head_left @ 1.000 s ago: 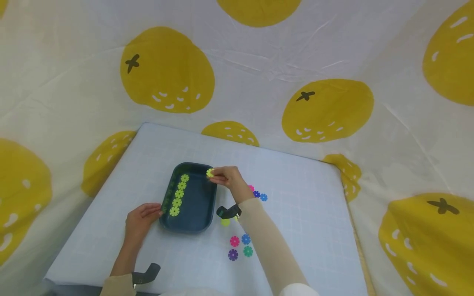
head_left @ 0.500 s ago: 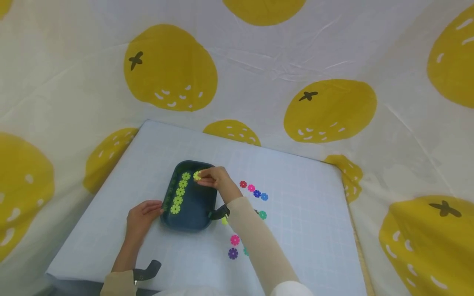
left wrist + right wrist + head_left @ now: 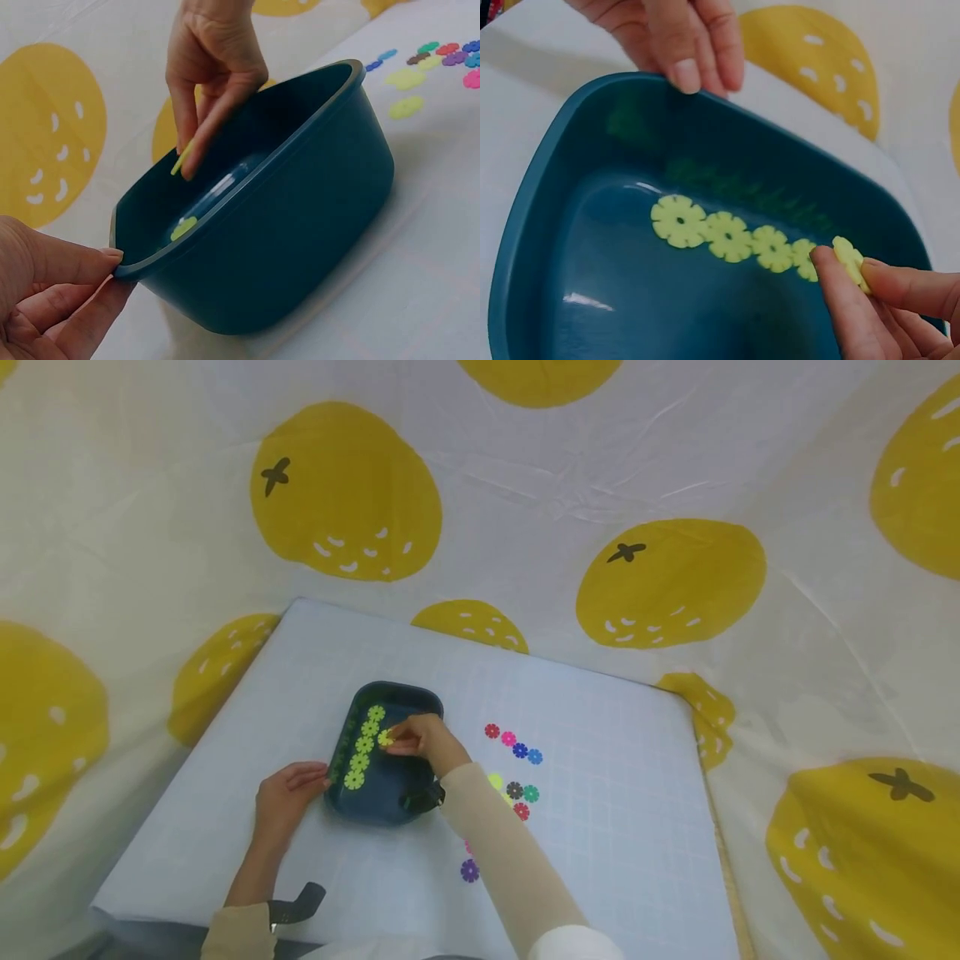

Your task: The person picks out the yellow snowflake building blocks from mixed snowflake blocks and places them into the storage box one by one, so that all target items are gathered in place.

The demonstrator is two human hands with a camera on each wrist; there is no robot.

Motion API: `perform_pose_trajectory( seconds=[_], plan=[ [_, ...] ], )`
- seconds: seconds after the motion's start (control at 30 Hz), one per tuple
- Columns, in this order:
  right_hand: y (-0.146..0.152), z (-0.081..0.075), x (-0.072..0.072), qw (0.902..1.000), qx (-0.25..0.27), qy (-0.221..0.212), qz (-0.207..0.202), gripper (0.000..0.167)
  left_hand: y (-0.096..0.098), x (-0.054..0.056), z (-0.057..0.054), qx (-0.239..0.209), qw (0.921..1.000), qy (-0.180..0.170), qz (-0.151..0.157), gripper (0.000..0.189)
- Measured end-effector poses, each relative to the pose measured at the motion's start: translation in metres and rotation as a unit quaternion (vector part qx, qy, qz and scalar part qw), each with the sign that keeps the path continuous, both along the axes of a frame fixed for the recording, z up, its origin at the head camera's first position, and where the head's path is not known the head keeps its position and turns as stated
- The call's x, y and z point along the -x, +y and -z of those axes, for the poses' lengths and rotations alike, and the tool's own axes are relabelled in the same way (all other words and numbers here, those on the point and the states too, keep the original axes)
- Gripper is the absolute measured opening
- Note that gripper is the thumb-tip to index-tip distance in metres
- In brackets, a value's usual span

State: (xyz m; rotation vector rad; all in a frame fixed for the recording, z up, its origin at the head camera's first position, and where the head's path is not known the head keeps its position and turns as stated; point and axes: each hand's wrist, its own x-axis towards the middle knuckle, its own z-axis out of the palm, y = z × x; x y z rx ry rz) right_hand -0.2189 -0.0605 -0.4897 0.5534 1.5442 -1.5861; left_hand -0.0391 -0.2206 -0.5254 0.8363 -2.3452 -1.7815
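My right hand (image 3: 429, 743) is inside a dark teal plastic basin (image 3: 382, 797), pinching a yellow-green snowflake disc (image 3: 849, 261) by its edge between thumb and fingers. The held disc stands tilted over the row in the right wrist view. Several like yellow-green discs (image 3: 728, 237) lie flat in a line along the basin's left side. My left hand (image 3: 283, 802) grips the basin's left rim, its thumb over the lip and the other fingers against the outside, as the left wrist view shows. Part of the row is hidden behind my right fingers in the right wrist view.
On the white-covered table (image 3: 622, 827), right of the basin, lie loose discs: red (image 3: 492, 731), pink (image 3: 508, 739), blue (image 3: 535, 757), green (image 3: 531, 793) and purple (image 3: 469, 871). My right sleeve covers some of them. A curtain with yellow fruit prints (image 3: 345, 493) hangs behind.
My right hand has carried the yellow-green disc from the basin's right rim leftward and nearer, to beside the row. The left hand stays on the rim.
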Motion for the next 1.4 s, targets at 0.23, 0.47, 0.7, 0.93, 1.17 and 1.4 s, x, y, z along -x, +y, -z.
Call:
perform_pose_trajectory(
  seconds=[0.23,0.47,0.7,0.93,1.17,1.4],
  plan=[
    [-0.009,0.004,-0.007,0.9988,-0.019,-0.038,-0.024,0.014,-0.002,0.000,-0.001,-0.001,1.0000,0.006,-0.001,0.032],
    [-0.016,0.008,-0.013,0.9979,-0.032,-0.057,-0.004,0.009,-0.004,0.002,-0.004,0.008,0.9999,0.011,-0.003,0.031],
    [-0.016,0.013,-0.019,0.9949,-0.048,-0.088,-0.011,0.006,0.000,0.003,-0.006,-0.001,1.0000,0.002,-0.007,0.032],
    [-0.014,0.019,-0.030,0.9932,-0.057,-0.096,-0.032,0.007,0.003,0.004,-0.004,0.002,0.9999,-0.007,-0.010,0.032],
    [-0.020,0.013,-0.032,0.9871,-0.074,-0.120,-0.077,0.010,0.001,0.004,0.000,0.005,0.9999,-0.009,-0.011,0.032],
    [-0.021,0.012,-0.032,0.9861,-0.098,-0.110,-0.077,0.011,0.001,0.001,0.001,-0.002,0.9999,-0.006,-0.013,0.031]
  ],
)
